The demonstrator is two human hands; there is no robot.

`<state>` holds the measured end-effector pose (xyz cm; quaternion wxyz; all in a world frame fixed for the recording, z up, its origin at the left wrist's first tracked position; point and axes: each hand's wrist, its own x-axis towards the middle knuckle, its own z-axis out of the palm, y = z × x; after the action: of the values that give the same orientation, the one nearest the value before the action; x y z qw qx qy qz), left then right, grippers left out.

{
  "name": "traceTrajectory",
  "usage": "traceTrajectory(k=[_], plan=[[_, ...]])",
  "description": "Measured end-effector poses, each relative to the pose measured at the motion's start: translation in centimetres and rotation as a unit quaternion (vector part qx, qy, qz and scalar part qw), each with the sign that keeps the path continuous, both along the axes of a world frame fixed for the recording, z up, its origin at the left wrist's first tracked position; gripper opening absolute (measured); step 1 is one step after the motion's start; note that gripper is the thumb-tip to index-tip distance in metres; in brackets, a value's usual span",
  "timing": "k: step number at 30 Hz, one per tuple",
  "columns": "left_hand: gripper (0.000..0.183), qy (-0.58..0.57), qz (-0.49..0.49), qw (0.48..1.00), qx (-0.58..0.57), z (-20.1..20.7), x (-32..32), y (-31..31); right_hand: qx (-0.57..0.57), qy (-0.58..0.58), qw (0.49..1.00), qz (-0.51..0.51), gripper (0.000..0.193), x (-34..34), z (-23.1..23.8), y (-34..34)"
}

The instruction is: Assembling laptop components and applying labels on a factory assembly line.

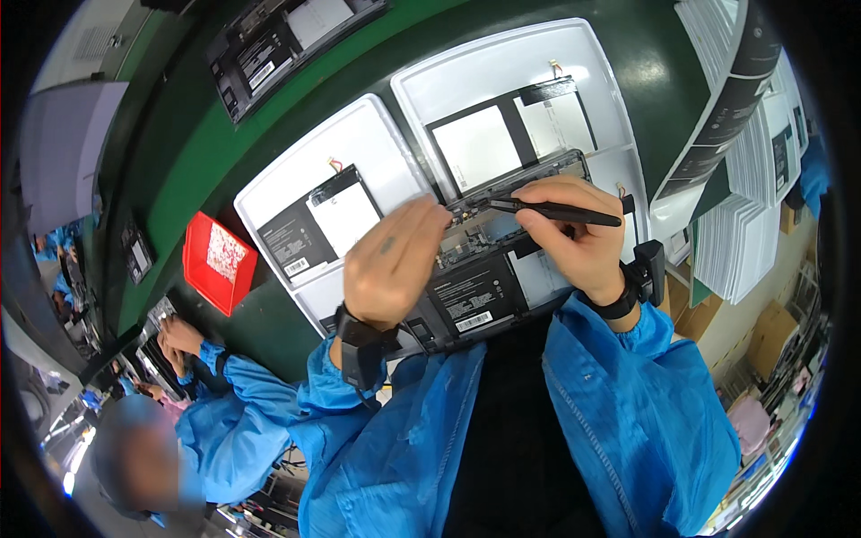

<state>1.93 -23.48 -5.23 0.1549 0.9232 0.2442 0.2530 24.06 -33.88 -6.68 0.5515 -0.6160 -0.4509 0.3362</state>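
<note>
In front of me lies an opened tablet point(529, 235), its circuit board bared along the far part and a black-and-silver battery pack point(473, 291) in the near part. My right hand point(574, 235) grips a pair of black tweezers point(578, 213), whose tips reach left onto the board. My left hand point(390, 260) is over the tablet's left side, fingers pressed together and their tips at the board. Whatever the left fingertips may pinch is hidden. Both wrists carry black strapped-on devices.
White trays point(408, 85) holding further battery packs point(511, 134) stand behind the tablet. A red bin point(220, 262) with small pale pieces is at the left. Stacked white trays point(740, 242) rise at the right. Another open device point(287, 45) lies far back. A co-worker's hands point(178, 343) work at the left.
</note>
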Motion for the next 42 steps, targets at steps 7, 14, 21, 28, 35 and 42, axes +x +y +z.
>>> traceTrajectory(k=[7,14,21,28,35,42], plan=[[0.014,0.064,0.414,0.904,0.082,2.7,-9.7,2.2,-0.010,-0.008,1.000,-0.003,0.021,0.0,-0.1,0.0],[0.020,0.162,0.533,0.828,0.058,1.5,-20.2,3.1,-0.026,-0.011,1.000,-0.004,0.020,-0.3,-0.1,0.2],[0.015,0.064,0.363,0.929,0.031,2.1,-8.5,1.3,-0.037,-0.030,0.999,-0.002,0.018,-0.4,0.1,0.4],[0.023,-0.046,0.130,0.986,-0.093,-0.2,1.0,-1.1,-0.074,-0.015,0.997,-0.009,0.017,-0.7,0.6,0.6],[0.019,-0.066,0.065,0.988,-0.124,-1.3,2.3,-0.8,-0.096,0.062,0.993,-0.020,0.014,-0.8,0.6,0.5],[0.016,-0.058,0.090,0.982,-0.154,-0.9,2.8,-1.3,-0.099,0.070,0.992,-0.032,0.015,-0.9,0.2,0.6]])
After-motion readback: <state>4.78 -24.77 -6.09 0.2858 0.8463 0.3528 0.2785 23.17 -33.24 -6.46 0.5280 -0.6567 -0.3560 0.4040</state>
